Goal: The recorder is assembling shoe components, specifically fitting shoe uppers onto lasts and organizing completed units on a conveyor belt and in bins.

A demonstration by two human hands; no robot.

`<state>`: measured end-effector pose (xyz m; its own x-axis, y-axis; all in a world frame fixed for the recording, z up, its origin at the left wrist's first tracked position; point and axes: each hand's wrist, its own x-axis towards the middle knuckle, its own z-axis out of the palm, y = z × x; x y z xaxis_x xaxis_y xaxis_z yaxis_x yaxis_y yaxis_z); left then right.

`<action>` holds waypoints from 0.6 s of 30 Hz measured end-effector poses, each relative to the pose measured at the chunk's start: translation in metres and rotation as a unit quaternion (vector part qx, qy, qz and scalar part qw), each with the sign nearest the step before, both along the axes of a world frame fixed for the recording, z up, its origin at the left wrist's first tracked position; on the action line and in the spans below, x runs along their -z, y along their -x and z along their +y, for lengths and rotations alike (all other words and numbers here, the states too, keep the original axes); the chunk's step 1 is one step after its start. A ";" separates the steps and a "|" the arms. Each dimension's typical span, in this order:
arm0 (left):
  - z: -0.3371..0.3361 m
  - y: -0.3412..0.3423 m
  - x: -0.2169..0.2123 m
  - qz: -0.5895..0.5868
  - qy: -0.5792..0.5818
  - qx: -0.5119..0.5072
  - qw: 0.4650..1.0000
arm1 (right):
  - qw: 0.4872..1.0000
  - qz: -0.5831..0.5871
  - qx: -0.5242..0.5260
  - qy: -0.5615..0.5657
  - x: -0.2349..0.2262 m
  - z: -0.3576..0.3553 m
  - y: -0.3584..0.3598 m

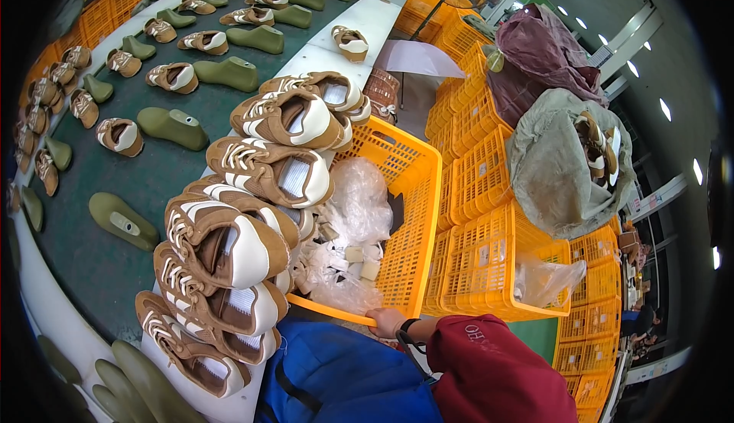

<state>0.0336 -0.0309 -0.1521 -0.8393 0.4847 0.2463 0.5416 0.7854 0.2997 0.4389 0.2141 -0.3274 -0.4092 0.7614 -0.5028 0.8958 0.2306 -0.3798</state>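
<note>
Head view. Right hand (386, 321) closed over the near rim of an orange plastic crate (409, 193) — grip wrapped on the rim edge, wristband and red sleeve (489, 369) behind it. Left hand not in view, so its grip cannot be told.

Crate stands just beside the white surface edge (359, 29), tilted twd. the viewer; inside lie crumpled clear plastic bags (359, 201) and small pale paper pieces (355, 258).

A stack of brown-and-white sneakers (245, 216) leans along the crate's left wall, approx. a dozen, soles and laces showing.

Progress, as judged: sneakers piled at the crate rather than in it — the crate holds only packing scraps, so any loading is not yet done.

Dark green conveyor belt (153, 170) to the left carries more sneakers and olive-green shoe lasts (172, 127) in rows. Stacked orange crates (489, 262) and a grey sack (558, 170) sit to the right.
</note>
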 end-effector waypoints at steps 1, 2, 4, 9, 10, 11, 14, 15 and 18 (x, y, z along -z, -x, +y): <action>-0.001 0.000 0.001 0.012 0.001 0.002 1.000 | 1.000 0.000 0.000 0.000 0.000 0.000 0.000; -0.001 0.000 0.002 0.024 0.003 0.005 1.000 | 1.000 0.002 -0.001 -0.004 0.000 0.000 0.000; 0.002 -0.001 -0.001 0.025 0.005 0.005 1.000 | 1.000 0.003 -0.002 -0.009 0.000 0.000 0.000; -0.001 0.001 0.002 -0.008 -0.010 -0.002 1.000 | 1.000 0.005 0.001 -0.008 -0.002 0.001 0.001; 0.000 0.001 0.001 -0.006 -0.006 0.000 1.000 | 1.000 0.005 0.001 -0.008 -0.003 0.001 0.002; 0.001 0.000 0.000 -0.004 -0.001 0.002 1.000 | 1.000 0.002 0.002 -0.003 -0.004 0.002 0.002; 0.001 -0.001 -0.003 0.010 0.021 -0.002 1.000 | 1.000 -0.001 0.000 0.002 -0.006 0.001 0.002; -0.001 0.000 -0.001 0.012 0.018 0.000 1.000 | 1.000 -0.002 -0.002 0.002 -0.007 0.002 0.003; -0.004 0.003 0.007 0.026 -0.007 0.013 1.000 | 1.000 -0.005 0.006 0.019 -0.002 0.000 -0.002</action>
